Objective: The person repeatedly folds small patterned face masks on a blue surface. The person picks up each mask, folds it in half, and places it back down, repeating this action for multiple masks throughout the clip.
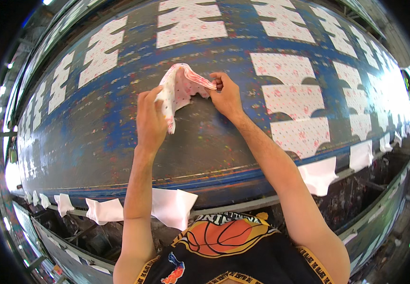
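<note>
A small stack of white fabric pieces printed with pink flowers and dots (178,85) hangs bent between my two hands, above the long paint-stained table (205,142). At its left end my left hand (151,117) grips the fabric, with the fingertips partly behind it. My right hand (225,93) pinches the other end, where several folded or layered edges show. To the right, printed fabric pieces with curved cut-outs (293,99) lie flat in a column on the table.
More printed pieces lie flat in columns along the far side (190,23) and far left (102,51). White fabric pieces (175,206) hang over the near edge rail, others (318,175) further right. Another long table or frame (378,198) stands behind at the lower right.
</note>
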The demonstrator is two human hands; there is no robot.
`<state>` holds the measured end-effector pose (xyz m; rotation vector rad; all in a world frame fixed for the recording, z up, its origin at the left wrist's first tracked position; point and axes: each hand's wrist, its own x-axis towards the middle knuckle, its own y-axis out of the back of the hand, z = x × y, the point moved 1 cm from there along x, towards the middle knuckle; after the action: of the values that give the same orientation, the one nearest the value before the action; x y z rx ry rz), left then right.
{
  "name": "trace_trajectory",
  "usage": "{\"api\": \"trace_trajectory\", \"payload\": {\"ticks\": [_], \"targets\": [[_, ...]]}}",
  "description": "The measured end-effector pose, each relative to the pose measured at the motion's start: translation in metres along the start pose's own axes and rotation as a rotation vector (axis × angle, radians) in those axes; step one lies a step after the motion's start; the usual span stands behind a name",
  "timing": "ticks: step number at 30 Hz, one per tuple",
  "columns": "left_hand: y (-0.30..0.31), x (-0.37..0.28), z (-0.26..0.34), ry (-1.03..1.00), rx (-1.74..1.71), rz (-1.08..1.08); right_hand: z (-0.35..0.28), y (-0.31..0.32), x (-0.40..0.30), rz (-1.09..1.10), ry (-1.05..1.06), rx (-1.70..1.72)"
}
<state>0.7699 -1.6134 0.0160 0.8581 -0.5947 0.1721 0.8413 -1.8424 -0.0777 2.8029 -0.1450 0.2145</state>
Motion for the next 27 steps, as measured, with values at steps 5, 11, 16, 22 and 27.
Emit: {"api": "trace_trajectory", "payload": {"ticks": [5, 11, 16, 22, 27], "targets": [[0.017, -0.023, 0.064, -0.075, -0.028, -0.009, 0.018, 0.119, -0.048, -0.080, 0.061, -0.057], [-0.005, -0.052, 0.160, 0.019, -0.239, -0.183, 0.045, 0.305, -0.125, -0.189, -0.172, 0.177], [-0.077, -0.079, 0.242, 0.175, -0.448, -0.287, 0.072, 0.429, -0.160, -0.121, -0.302, 0.261], [-0.210, -0.082, 0.267, 0.337, -0.306, -0.390, 0.120, 0.505, -0.129, -0.019, -0.248, -0.257], [-0.273, -0.078, 0.249, 0.421, -0.098, -0.369, 0.159, 0.489, -0.101, 0.072, -0.052, -0.300]]}}
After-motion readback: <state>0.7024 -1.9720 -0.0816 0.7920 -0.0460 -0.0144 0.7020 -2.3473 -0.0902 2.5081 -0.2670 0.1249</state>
